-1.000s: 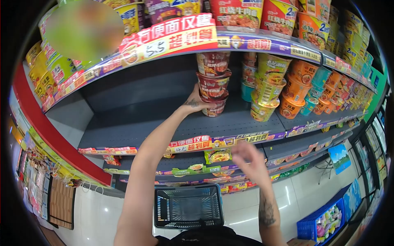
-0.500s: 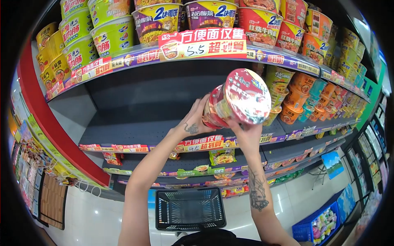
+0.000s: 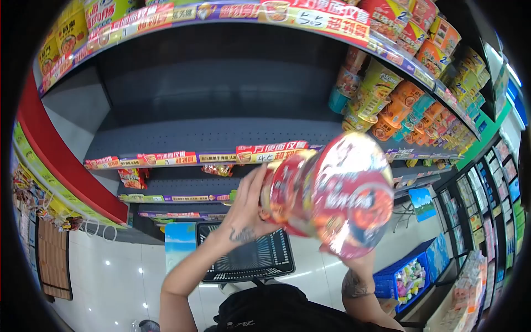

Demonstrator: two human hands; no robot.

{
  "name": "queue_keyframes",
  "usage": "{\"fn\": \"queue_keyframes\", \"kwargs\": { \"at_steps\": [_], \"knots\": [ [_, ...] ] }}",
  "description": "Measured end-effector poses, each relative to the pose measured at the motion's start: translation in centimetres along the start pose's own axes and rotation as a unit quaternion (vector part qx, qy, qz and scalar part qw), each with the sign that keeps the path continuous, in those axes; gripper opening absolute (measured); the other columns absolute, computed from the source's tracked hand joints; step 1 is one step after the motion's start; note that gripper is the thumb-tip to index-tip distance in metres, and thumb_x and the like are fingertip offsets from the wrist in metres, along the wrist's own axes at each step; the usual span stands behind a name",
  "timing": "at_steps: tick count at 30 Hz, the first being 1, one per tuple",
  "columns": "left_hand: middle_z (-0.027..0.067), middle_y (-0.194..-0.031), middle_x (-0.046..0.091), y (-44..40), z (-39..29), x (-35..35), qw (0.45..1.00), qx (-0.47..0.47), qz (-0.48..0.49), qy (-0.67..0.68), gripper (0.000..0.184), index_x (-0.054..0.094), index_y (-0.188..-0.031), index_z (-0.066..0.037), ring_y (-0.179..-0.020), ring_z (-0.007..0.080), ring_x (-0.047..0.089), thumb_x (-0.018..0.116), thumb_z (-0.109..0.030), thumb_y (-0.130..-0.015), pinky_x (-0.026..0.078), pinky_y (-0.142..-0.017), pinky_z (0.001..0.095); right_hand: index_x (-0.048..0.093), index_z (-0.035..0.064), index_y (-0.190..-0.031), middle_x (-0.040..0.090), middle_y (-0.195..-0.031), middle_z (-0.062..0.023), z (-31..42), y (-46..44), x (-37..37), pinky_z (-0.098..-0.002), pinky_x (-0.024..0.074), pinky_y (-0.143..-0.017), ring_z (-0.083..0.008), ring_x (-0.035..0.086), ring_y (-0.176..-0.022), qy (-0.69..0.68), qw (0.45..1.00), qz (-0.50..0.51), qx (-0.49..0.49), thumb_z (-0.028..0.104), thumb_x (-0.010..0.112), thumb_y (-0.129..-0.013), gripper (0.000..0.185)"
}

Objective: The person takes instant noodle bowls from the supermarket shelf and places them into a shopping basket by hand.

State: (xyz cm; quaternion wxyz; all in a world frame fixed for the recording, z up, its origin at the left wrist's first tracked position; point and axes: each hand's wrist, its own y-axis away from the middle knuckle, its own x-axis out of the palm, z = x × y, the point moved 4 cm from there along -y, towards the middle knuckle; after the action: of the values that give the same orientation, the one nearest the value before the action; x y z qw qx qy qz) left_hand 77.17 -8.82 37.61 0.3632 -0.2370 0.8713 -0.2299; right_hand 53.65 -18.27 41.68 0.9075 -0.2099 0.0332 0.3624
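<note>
My left hand (image 3: 248,213) is wrapped round the lower end of a red instant noodle cup (image 3: 287,191). The shiny lid (image 3: 354,196) of the held cups faces up toward me and to the right; there seem to be two, stacked end to end, but blur makes this uncertain. Under the lid's near edge, my right hand (image 3: 357,263) supports the stack, its fingers mostly hidden. The cups are in the air in front of the shelf, above and to the right of a black shopping basket (image 3: 246,265).
A dark shelf (image 3: 221,130) curves across the view. Yellow-green noodle cups (image 3: 373,97) and orange ones (image 3: 406,99) stand at its right. More cups (image 3: 387,19) line the upper shelf. A blue bin (image 3: 404,276) of small packages is on the floor at the right.
The view has tipped downward, so the shelves sit higher. Both hands have brought the noodle cups lower, nearer to me and away from the shelf, lid turned more toward me.
</note>
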Motion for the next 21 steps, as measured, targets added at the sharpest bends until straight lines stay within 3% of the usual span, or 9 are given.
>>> {"fn": "queue_keyframes", "kwargs": {
  "at_steps": [1,4,7,9,12,13,17,18,21],
  "knots": [
    [0.0275,-0.149,0.03,2.2,1.1,0.6,0.999,-0.036,-0.004,0.014,0.128,0.013,-0.155,-0.002,-0.139,0.0468,0.033,0.095,-0.023,-0.059,0.034,-0.115,0.0522,0.048,0.0004,-0.136,0.06,-0.13,-0.0125,-0.3,0.8,0.9,-0.038,0.0472,-0.102,-0.0208,0.058,-0.121,-0.073,0.996,-0.031,0.045,0.017,0.095,-0.064,0.088],
    [0.0286,-0.148,0.029,9.0,3.9,2.3,0.997,-0.071,0.007,0.006,0.126,0.018,-0.154,-0.002,-0.139,0.0467,0.033,0.096,-0.023,-0.057,0.035,-0.115,0.0515,0.044,-0.0018,-0.138,0.059,-0.13,-0.0161,0.3,0.4,2.9,-0.0388,0.0447,-0.103,-0.0249,0.057,-0.123,0.132,0.974,0.181,0.031,0.032,0.101,-0.052,0.109],
    [0.0281,-0.148,0.03,17.3,6.5,3.9,0.988,-0.144,-0.025,0.049,0.122,0.02,-0.153,-0.002,-0.138,0.0467,0.034,0.095,-0.023,-0.059,0.037,-0.114,0.0506,0.043,-0.003,-0.141,0.058,-0.131,-0.0174,-2.9,1.1,4.1,-0.0382,0.0433,-0.104,-0.0268,0.058,-0.121,0.053,0.943,0.291,0.154,0.034,0.101,-0.051,0.113],
    [0.0265,-0.15,0.029,21.5,7.1,4.2,0.982,-0.17,-0.063,0.057,0.115,0.025,-0.152,-0.003,-0.138,0.0467,0.035,0.093,-0.022,-0.062,0.04,-0.112,0.0498,0.042,-0.0049,-0.142,0.061,-0.127,-0.0176,-5.3,1.5,5.4,-0.0349,0.0427,-0.102,-0.0239,0.058,-0.12,0.009,0.916,0.365,0.165,0.034,0.088,-0.074,0.091],
    [0.027,-0.15,0.03,27.3,8.3,5.5,0.97,-0.223,-0.09,0.039,0.109,0.028,-0.151,-0.003,-0.138,0.0478,0.035,0.09,-0.023,-0.065,0.036,-0.114,0.0506,0.046,-0.0066,-0.138,0.064,-0.12,-0.0098,-7.1,2.9,9.6,-0.0304,0.0461,-0.097,-0.0124,0.057,-0.11,-0.021,0.878,0.348,0.327,0.021,0.068,-0.095,0.056],
    [0.0273,-0.149,0.03,28.9,8.7,6.0,0.967,-0.231,-0.1,0.038,0.107,0.028,-0.151,-0.003,-0.138,0.0482,0.035,0.09,-0.023,-0.066,0.035,-0.114,0.0509,0.05,-0.0065,-0.136,0.065,-0.118,-0.008,-8.1,3.1,10.6,-0.0285,0.047,-0.095,-0.0108,0.057,-0.108,0.001,0.881,0.361,0.305,0.019,0.066,-0.097,0.049],
    [0.029,-0.148,0.032,34.8,9.7,7.2,0.942,-0.291,-0.148,0.077,0.108,0.027,-0.151,-0.002,-0.137,0.0471,0.036,0.09,-0.026,-0.067,0.037,-0.112,0.0497,0.053,-0.0068,-0.134,0.066,-0.117,-0.0083,-10.8,4.4,11.3,-0.0291,0.0472,-0.094,-0.0121,0.058,-0.107,-0.022,0.883,0.315,0.348,0.02,0.065,-0.098,0.047],
    [0.0297,-0.148,0.032,38.0,10.8,8.4,0.915,-0.333,-0.165,0.159,0.105,0.025,-0.152,-0.002,-0.136,0.0462,0.038,0.088,-0.026,-0.071,0.04,-0.11,0.0484,0.053,-0.0067,-0.134,0.065,-0.117,-0.0085,-11.9,4.4,11.2,-0.0298,0.0475,-0.094,-0.0131,0.059,-0.107,-0.071,0.89,0.282,0.352,0.023,0.064,-0.099,0.047],
    [0.0296,-0.148,0.032,40.7,9.8,6.4,0.906,-0.361,-0.151,0.162,0.104,0.026,-0.152,-0.002,-0.136,0.0461,0.038,0.088,-0.026,-0.072,0.04,-0.11,0.0484,0.053,-0.0047,-0.133,0.063,-0.118,-0.0091,-16.3,3.0,11.9,-0.033,0.0484,-0.095,-0.0169,0.061,-0.109,-0.183,0.888,0.236,0.351,0.028,0.059,-0.101,0.046]
  ]
}}
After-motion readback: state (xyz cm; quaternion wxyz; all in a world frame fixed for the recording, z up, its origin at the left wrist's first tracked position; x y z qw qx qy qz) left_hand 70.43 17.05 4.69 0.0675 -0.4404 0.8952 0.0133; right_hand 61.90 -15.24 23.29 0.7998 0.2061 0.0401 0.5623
